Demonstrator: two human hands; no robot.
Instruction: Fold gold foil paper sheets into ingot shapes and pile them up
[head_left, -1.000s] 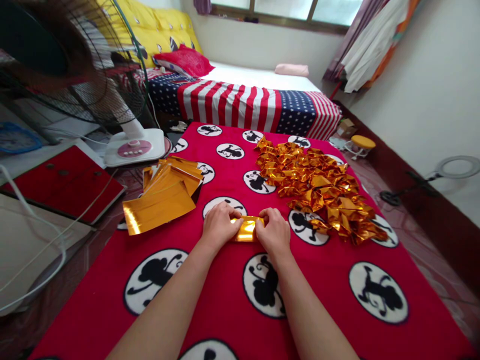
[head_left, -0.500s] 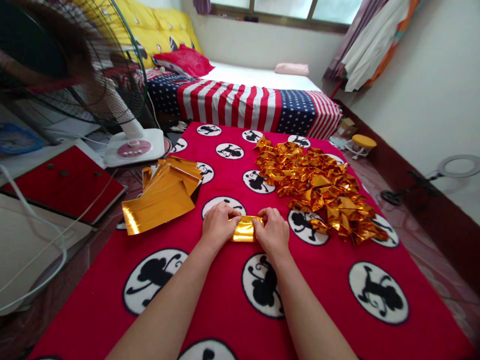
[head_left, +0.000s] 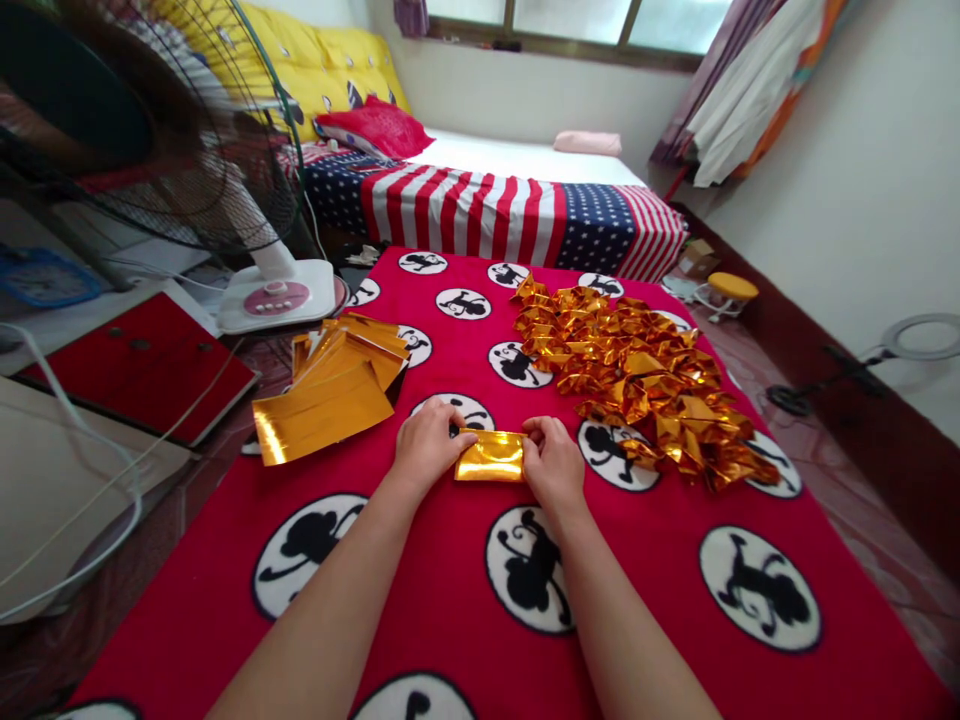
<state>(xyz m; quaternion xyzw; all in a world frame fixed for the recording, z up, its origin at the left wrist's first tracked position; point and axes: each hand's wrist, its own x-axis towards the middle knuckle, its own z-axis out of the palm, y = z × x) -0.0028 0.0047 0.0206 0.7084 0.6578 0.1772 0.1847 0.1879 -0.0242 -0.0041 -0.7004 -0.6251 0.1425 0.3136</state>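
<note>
Between my hands a shiny gold foil paper (head_left: pixel 490 458), folded into a small rectangle, lies at the red cloth. My left hand (head_left: pixel 431 440) pinches its left end, thumb on top. At the opposite end my right hand (head_left: pixel 553 462) grips the edge between thumb and fingers. Left of them is a loose stack of flat gold foil sheets (head_left: pixel 330 410). To the right spreads a pile of folded, crinkled gold foil pieces (head_left: pixel 637 370).
Red cloth with monkey prints (head_left: pixel 637 580) covers the table. A fan (head_left: pixel 277 290) stands at the left beside a red panel (head_left: pixel 142 365). Behind is a bed (head_left: pixel 480 215) with a flag-patterned cover. A yellow stool (head_left: pixel 733 288) and a ring light (head_left: pixel 922 333) are at the right.
My hands have moved slightly apart toward the ends of the folded foil paper, so more of its gold surface shows. The view has shifted a little.
</note>
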